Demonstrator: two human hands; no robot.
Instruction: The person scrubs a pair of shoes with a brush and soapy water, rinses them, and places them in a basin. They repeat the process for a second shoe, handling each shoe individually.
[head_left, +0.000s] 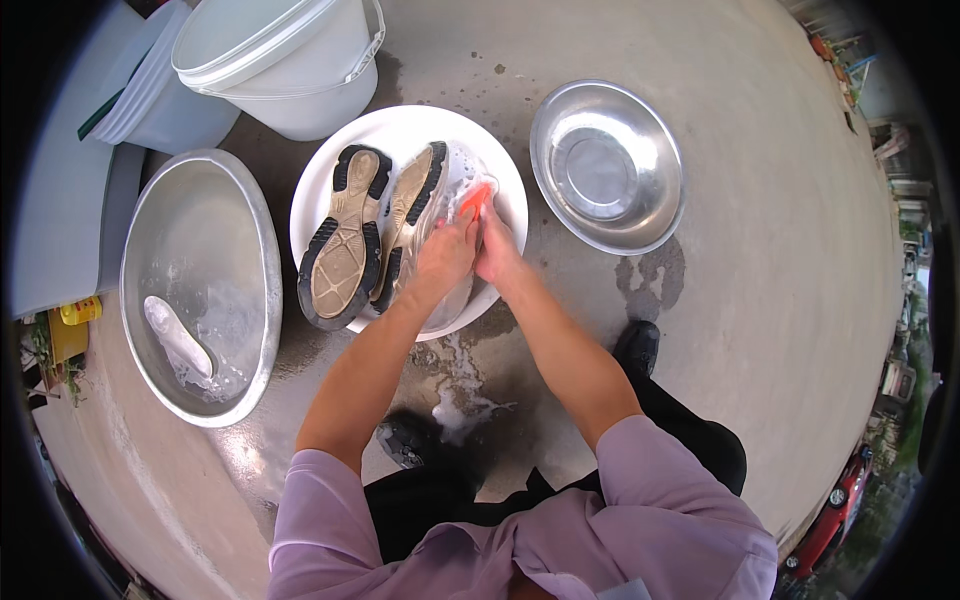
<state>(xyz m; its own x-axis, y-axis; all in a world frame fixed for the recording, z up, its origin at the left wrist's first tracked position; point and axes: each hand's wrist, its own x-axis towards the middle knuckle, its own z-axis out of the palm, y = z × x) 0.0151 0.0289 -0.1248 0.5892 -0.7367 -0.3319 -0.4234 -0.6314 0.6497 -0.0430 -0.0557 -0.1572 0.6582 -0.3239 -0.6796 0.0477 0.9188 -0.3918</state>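
A white round basin (510, 169) sits on the concrete before me, holding a pair of wet shoes and suds. The left shoe (337, 247) lies sole up, tan with black edges. The second shoe (411, 196) is tilted beside it, sole partly showing. My left hand (448, 259) is over the second shoe's greyish side, its fingers close against an orange scrubber (475, 199). My right hand (499, 244) is curled around the scrubber from the right. Foam (469, 169) surrounds the scrubber. The left hand's exact grip is partly hidden.
Left of the basin stands a large oval metal tub (217, 277) with soapy water and a pale insole (178, 337). A shiny steel bowl (596, 176) lies to the right. White buckets (300, 97) stand behind. Suds (457, 405) wet the floor between my feet.
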